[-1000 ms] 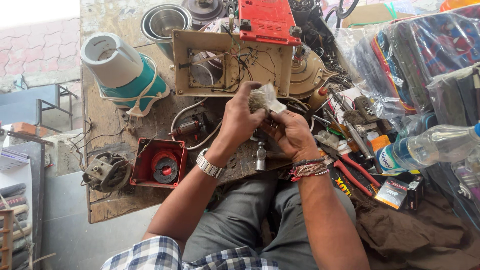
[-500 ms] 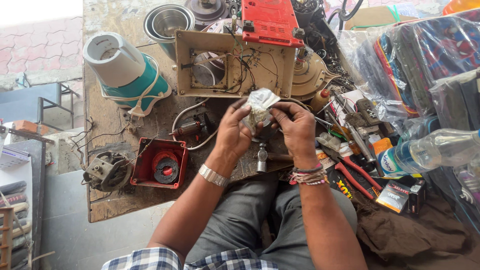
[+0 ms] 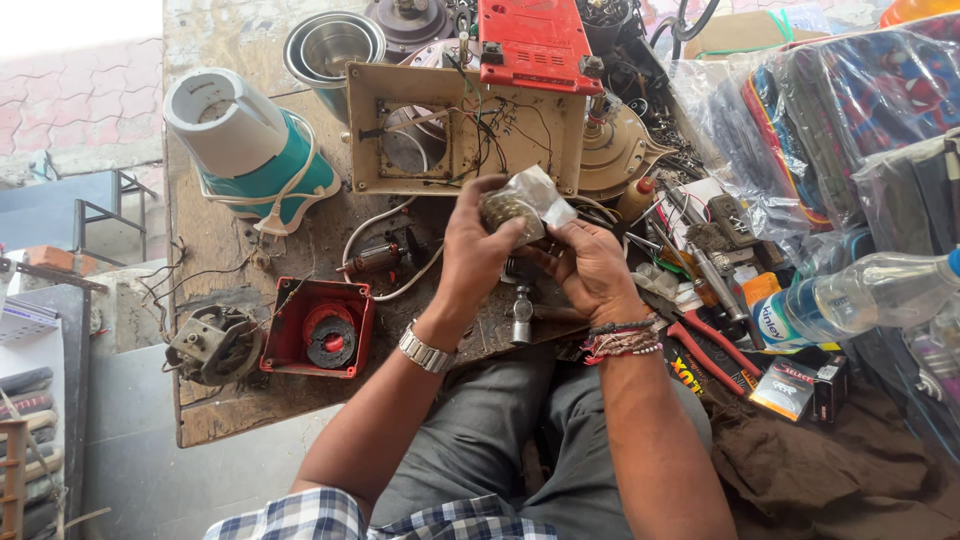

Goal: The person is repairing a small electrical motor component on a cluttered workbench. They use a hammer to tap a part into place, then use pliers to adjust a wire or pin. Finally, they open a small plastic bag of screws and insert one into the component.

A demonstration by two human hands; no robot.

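Just above the cluttered bench, both hands meet around a small clear plastic bag of brownish metal bits; the left hand has its grip closed on the bag from the left, fingers wrapped over the bulging part, while the right hand pinches the loose crumpled plastic at the lower right; the bag is held in the air, in front of the beige appliance panel with its tangle of wires. Below the hands lies a small motor armature; a hammer rests near the bench edge, close to the person's lap; a red square housing sits to the left, with a bare motor beside it and a white-and-teal mixer base further back; red-handled pliers lie to the right.

As I judge it, the thin plastic is the weak point; a hard tug at the mouth could tear it, and the small parts would scatter among the wires and tools, or drop off the edge into the lap, where they would be hard to find; tipping the bag while it is open would do the same.
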